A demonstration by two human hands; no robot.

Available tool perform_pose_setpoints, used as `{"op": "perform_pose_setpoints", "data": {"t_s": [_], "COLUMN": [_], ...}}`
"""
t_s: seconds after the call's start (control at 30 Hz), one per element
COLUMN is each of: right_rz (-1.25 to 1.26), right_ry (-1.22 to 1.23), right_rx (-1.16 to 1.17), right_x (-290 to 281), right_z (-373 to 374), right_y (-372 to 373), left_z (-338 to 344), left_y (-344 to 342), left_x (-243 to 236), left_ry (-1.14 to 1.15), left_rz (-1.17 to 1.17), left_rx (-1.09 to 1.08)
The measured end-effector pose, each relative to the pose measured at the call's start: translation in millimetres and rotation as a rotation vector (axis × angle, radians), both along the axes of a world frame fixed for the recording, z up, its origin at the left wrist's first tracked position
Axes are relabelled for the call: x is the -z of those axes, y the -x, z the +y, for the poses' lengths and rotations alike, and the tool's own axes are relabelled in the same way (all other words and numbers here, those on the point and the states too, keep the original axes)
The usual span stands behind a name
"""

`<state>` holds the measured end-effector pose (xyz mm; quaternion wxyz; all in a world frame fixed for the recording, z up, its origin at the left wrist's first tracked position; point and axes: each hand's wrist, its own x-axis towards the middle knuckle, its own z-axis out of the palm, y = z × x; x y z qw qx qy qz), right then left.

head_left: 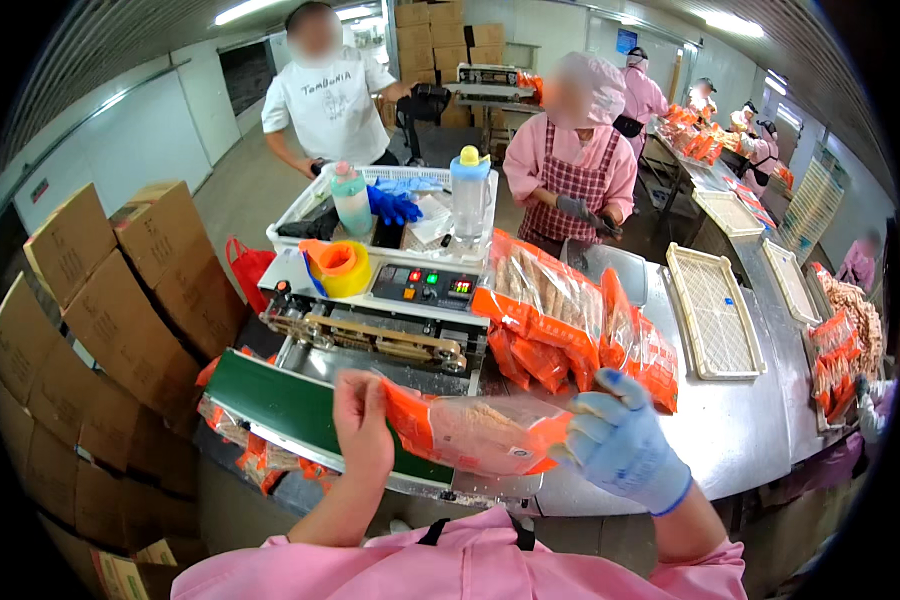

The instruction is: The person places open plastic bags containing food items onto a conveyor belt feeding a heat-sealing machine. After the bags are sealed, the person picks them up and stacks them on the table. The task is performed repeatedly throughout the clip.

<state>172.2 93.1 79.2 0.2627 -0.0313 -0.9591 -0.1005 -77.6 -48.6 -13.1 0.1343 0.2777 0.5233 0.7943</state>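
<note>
An orange and clear plastic food bag [475,430] is stretched level between my two hands, with pale pieces showing through its clear part. My bare left hand [362,415] pinches its left end, above the green conveyor belt [280,400]. At the other end, my right hand [625,440], in a pale blue and white knit glove, grips the orange corner. Just beyond the bag stands a bag sealing machine [380,345] with a lit control panel. A pile of filled orange bags [545,300] lies beyond my right hand on the steel table.
Flattened brown cartons [130,340] lean at the left. On the machine, a white basket [435,180] holds bottles and blue gloves, beside rolls of tape [342,268]. A cream tray [715,312] lies on the table [710,430]. Two people stand opposite; others work farther back.
</note>
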Motion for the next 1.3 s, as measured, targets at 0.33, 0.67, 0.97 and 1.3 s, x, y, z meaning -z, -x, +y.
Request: {"op": "perform_pose_setpoints", "data": {"t_s": [0.33,0.67,0.97,1.3], "right_rz": [0.604,0.810,1.066,1.162], "right_ry": [0.779,1.771,1.977,1.894], "right_rx": [0.020,-0.043,-0.085,-0.160], "right_x": [52.6,121.9,117.9,96.4], "right_z": [-14.3,-52.1,-49.1,-58.1], "right_y": [38.9,39.6,48.4,36.8], "left_z": [-9.2,-7.2,-17.1,-13.4], "left_y": [25.3,24.3,26.2,5.9], "left_x": [56.5,67.1,62.3,61.3], "left_ry": [-0.184,-0.206,-0.186,-0.267], "left_rz": [-0.007,-0.137,-0.018,-0.309], "left_rx": [0.311,0.187,0.324,0.173]}}
